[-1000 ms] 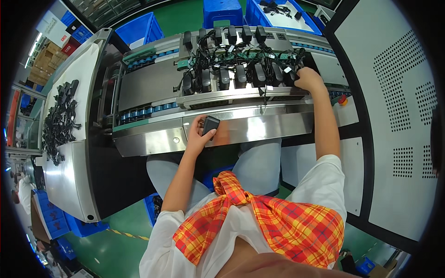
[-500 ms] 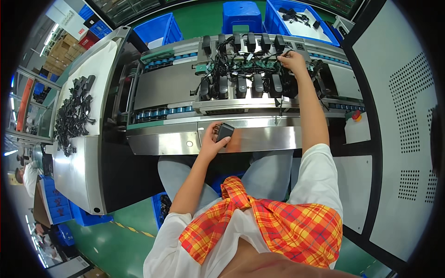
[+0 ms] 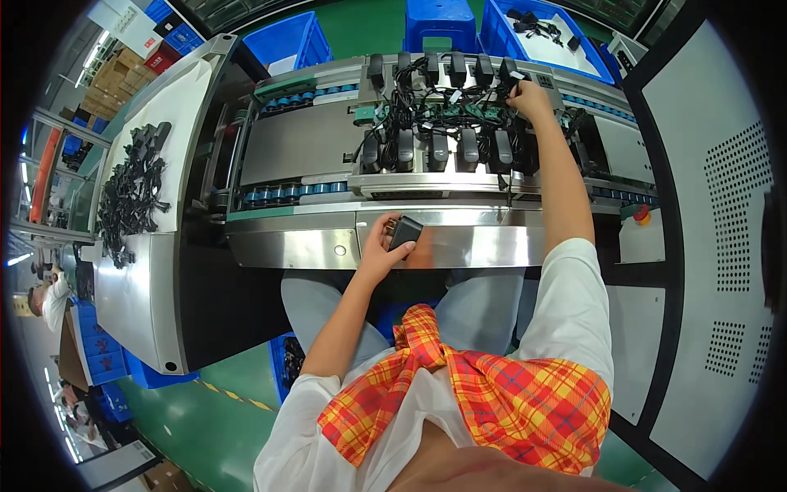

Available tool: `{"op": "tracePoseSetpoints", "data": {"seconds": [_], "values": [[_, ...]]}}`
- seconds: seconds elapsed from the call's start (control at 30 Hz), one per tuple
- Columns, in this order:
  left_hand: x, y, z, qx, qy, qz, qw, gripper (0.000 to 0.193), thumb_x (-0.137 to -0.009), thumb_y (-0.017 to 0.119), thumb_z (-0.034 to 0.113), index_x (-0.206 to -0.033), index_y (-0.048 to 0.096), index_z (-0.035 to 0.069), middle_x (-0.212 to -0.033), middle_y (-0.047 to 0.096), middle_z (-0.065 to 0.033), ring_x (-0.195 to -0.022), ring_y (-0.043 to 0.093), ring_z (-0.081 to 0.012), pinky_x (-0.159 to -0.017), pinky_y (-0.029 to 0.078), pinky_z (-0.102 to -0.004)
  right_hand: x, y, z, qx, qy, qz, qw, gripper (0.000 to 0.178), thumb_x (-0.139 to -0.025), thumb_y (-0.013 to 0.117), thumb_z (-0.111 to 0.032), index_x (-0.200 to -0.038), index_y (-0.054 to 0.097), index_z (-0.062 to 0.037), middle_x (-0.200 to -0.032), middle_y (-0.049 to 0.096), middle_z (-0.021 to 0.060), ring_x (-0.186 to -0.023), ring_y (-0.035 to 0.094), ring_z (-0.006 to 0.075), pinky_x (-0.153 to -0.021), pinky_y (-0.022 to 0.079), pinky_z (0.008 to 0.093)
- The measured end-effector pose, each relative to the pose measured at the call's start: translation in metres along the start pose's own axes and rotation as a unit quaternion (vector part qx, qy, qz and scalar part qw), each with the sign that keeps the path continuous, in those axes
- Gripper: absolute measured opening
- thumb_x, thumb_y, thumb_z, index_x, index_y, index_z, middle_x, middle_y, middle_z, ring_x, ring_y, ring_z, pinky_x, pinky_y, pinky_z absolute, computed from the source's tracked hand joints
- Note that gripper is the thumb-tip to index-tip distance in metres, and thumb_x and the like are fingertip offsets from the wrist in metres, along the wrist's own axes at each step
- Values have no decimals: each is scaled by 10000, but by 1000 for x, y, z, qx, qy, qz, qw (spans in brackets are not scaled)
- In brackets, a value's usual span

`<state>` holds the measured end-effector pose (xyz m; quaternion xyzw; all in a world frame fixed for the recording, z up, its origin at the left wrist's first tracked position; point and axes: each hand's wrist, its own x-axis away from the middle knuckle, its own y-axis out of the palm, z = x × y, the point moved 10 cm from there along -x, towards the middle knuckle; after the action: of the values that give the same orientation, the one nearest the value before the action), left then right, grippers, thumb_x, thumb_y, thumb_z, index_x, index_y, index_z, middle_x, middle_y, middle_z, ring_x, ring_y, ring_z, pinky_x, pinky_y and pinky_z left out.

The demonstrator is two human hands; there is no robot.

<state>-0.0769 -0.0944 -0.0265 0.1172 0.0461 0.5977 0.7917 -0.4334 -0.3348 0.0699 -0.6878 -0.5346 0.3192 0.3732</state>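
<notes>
A black power adapter (image 3: 405, 234) with metal prongs sits in my left hand (image 3: 382, 252), its fingers closed around the body, in front of the conveyor's steel front panel. My right hand (image 3: 533, 102) reaches over the fixture (image 3: 393, 182), its thumb and fingers pinched at a black cable near the right end of the far row. Two rows of upright black adapters stand in this fixture, a far row (image 3: 457, 70) and a near row (image 3: 468, 149). Tangled black cables (image 3: 418, 111) lie between them. My fingers partly hide what they pinch.
Left of the conveyor (image 3: 299, 148), a heap of black cables (image 3: 135, 193) lies on a white-covered side surface. Blue bins (image 3: 291, 41) and a blue stool (image 3: 440, 23) stand beyond. A red button (image 3: 642, 215) sits at the right, beside a perforated white panel (image 3: 725, 205).
The whole view has shifted slightly. My right hand stays by the far row's right end with its fingers pinched, and my left hand still holds the adapter.
</notes>
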Motion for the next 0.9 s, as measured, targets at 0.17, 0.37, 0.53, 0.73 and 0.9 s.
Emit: {"op": "tracePoseSetpoints", "data": {"seconds": [0.17, 0.37, 0.53, 0.73, 0.9], "values": [[2, -1, -4, 0, -36, 4, 999, 592, -733, 695, 2, -1238, 389, 46, -1052, 499, -83, -919, 546, -144, -771, 471, -265, -8, 1, -12, 36, -37, -31, 998, 189, -626, 713, -144, -739, 592, -54, -724, 638, 101, -704, 620, 247, -627, 462, 352], [0, 0, -2, -6, -1, -14, 1000, 601, -741, 680, -9, -1256, 381, 73, -1072, 486, -59, -849, 533, -122, -641, 463, -248, -10, -9, -20, 92, -74, 37, 992, 200, -614, 702, -155, -732, 584, -45, -708, 625, 116, -684, 610, 256, -624, 459, 344], [0, 3, -1, -11, -9, -5, 1000, 596, -738, 677, -12, -1251, 383, 66, -1069, 487, -57, -864, 530, -120, -665, 461, -245, -14, -4, -1, 112, -71, 20, 991, 204, -610, 703, -166, -730, 586, -48, -685, 616, 119, -674, 606, 269, -623, 456, 349], [1, 0, 1, -4, -11, -5, 1000, 597, -735, 681, -10, -1248, 385, 65, -1077, 486, -56, -881, 529, -122, -676, 463, -245, 3, 11, -10, 0, -36, -33, 999, 187, -621, 706, -151, -729, 589, -53, -715, 623, 125, -702, 605, 282, -642, 458, 367], [2, 3, -1, 0, -14, 1, 1000, 594, -731, 683, -13, -1243, 390, 59, -1084, 482, -57, -902, 527, -128, -706, 462, -248, -2, 4, -18, 100, -64, 22, 993, 201, -623, 718, -148, -740, 588, -47, -762, 630, 137, -754, 611, 300, -665, 463, 383]]}}
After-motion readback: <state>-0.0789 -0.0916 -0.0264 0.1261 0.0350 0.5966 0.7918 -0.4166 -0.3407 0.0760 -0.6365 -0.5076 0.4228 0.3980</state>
